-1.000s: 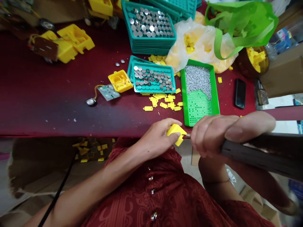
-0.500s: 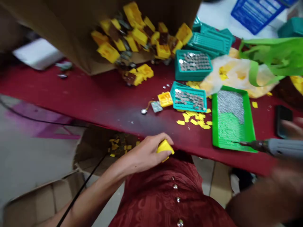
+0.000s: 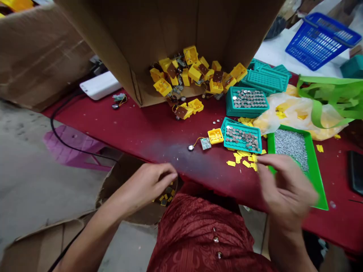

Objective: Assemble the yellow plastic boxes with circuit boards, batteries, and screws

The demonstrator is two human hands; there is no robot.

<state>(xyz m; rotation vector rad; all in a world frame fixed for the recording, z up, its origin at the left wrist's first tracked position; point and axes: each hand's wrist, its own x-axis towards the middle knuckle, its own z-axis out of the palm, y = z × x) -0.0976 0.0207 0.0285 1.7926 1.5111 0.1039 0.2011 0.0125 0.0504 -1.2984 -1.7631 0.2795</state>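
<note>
My left hand (image 3: 154, 179) is at the table's front edge, above a cardboard box on the floor with small yellow pieces (image 3: 167, 196) inside. Its fingers are curled in towards the thumb, and nothing shows in them. Blurred by motion, my right hand (image 3: 289, 189) hangs over the near left part of a green tray (image 3: 319, 185) of small metal screws. Its thumb and forefinger point at loose yellow tabs (image 3: 246, 164); whether they hold one I cannot tell. Close by lie an open yellow case (image 3: 216, 136), a wired circuit board (image 3: 205, 143) and a teal tray (image 3: 228, 145) of round metal cells.
A big cardboard box (image 3: 113, 49) on its side spills yellow cases (image 3: 195, 71). Stacked teal trays (image 3: 246, 109), a plastic bag (image 3: 272, 109), a blue basket (image 3: 320, 45) and a phone (image 3: 356, 172) surround the work area. A black cable (image 3: 53, 126) hangs past a pink stool (image 3: 70, 145).
The yellow case is gone from my left hand, which has shifted left. My right hand has let go of the grey electric screwdriver and moved left over the green tray. The view has shifted too.
</note>
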